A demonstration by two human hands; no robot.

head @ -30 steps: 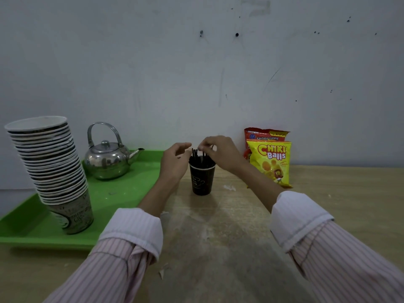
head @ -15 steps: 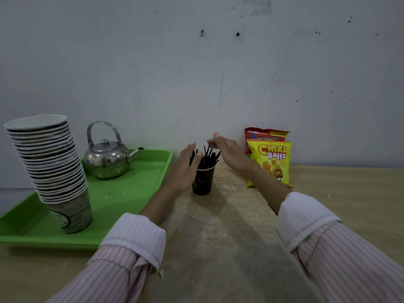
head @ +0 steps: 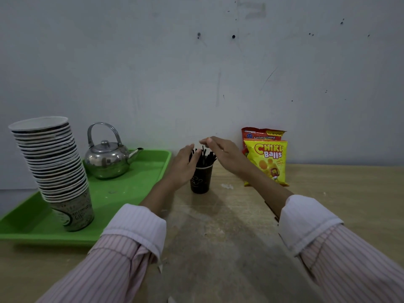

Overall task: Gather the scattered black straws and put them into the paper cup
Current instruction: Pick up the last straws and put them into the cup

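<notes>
A black paper cup (head: 201,180) stands upright on the wooden table near the wall. Several black straws (head: 204,157) stick out of its top and fan to the right. My left hand (head: 184,166) is flat against the cup's left side, fingers spread and pointing up beside the straws. My right hand (head: 223,153) hovers over and to the right of the straw tips, fingers extended, thumb above the tallest straw. Neither hand grips anything. I see no loose straws on the table.
A green tray (head: 140,189) at left carries a steel kettle (head: 107,159) and a tall leaning stack of paper cups (head: 52,165). Two snack bags (head: 267,161) lean on the wall right of the cup. The wall (head: 196,84) is close behind.
Both hands have let go of the straw tops and opened. The straws have fanned out in the cup. My left hand has moved in against the cup's side.
</notes>
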